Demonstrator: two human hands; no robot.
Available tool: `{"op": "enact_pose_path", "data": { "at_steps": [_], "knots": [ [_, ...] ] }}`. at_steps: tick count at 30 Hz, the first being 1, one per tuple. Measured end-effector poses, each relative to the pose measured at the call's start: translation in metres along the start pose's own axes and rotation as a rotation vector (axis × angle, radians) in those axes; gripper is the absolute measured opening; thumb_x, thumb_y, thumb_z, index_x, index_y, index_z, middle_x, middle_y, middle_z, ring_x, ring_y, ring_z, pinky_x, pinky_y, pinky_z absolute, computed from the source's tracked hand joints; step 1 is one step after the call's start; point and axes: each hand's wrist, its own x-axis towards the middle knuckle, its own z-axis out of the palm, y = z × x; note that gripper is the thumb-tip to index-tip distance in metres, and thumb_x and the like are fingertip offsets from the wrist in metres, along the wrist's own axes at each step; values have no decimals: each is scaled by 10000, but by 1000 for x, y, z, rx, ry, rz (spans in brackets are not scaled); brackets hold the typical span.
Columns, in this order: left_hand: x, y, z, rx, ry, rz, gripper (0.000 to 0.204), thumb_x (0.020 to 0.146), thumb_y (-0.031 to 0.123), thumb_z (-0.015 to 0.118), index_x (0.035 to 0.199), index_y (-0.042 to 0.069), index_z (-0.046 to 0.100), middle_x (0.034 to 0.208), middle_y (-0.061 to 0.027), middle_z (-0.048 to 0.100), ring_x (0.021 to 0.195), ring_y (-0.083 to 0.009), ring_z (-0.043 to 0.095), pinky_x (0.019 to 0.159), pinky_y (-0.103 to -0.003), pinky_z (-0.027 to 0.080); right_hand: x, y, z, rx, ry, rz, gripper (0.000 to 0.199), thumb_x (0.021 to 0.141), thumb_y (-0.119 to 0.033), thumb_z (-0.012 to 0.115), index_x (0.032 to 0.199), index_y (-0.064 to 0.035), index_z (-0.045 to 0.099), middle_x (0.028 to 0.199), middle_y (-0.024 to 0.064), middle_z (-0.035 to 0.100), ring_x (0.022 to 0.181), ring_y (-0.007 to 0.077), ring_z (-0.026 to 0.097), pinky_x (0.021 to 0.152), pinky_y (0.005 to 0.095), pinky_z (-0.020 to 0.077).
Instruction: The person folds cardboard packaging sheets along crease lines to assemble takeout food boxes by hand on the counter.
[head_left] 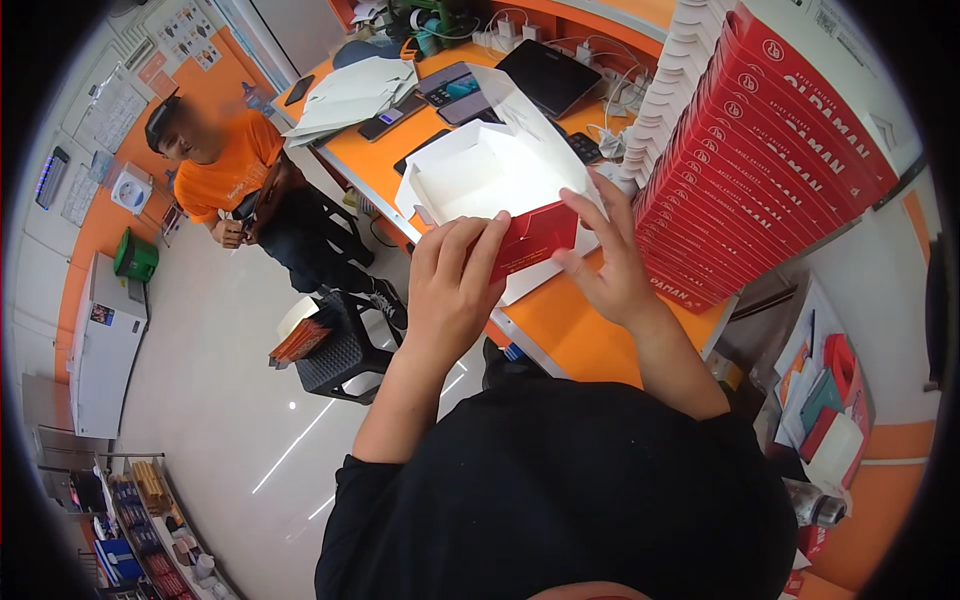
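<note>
A folded cardboard food box point(490, 182), white inside and red on its near wall, is held above the orange desk with its lid flap standing up at the back. My left hand point(455, 285) grips its near left corner, fingers bent over the red wall. At the near right corner is my right hand point(612, 262), its fingertips over the top edge and its thumb by the red face. No contents show inside the box. Right of it rises a tall stack of nested red and white box pieces point(740, 165), close to my right hand.
On the orange desk point(600, 340) lie a black tablet point(549, 76), phones point(392, 116), white paper sheets point(352, 95) and charger cables. A person in an orange shirt point(236, 165) sits left, beyond a black stool point(345, 350) bearing red packaging. A paper-filled bin point(825, 390) stands right.
</note>
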Motion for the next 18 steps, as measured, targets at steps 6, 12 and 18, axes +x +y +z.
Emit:
{"op": "enact_pose_path", "data": {
  "at_steps": [6,12,18],
  "knots": [
    [-5,7,3,16,1,91,579,584,40,663,1147,74,533,1029,-50,496,988,-235,465,872,-372,408,1,2,3,12,125,-12,178,813,-35,586,984,-80,605,1255,148,339,1082,307,486,873,363,451],
    [-11,9,9,10,0,151,681,512,8,702,1164,83,520,1042,-67,485,1016,-270,463,873,-376,420,-8,4,16,33,253,7,122,805,-5,586,907,-68,610,1160,134,389,1068,298,497,853,340,459],
    [-13,6,9,35,-3,139,682,515,11,700,1168,89,520,1048,-66,487,1023,-269,463,879,-374,419,-9,4,21,79,200,-6,135,793,9,589,902,-64,622,1170,140,374,1085,299,468,874,362,438]
  ]
}}
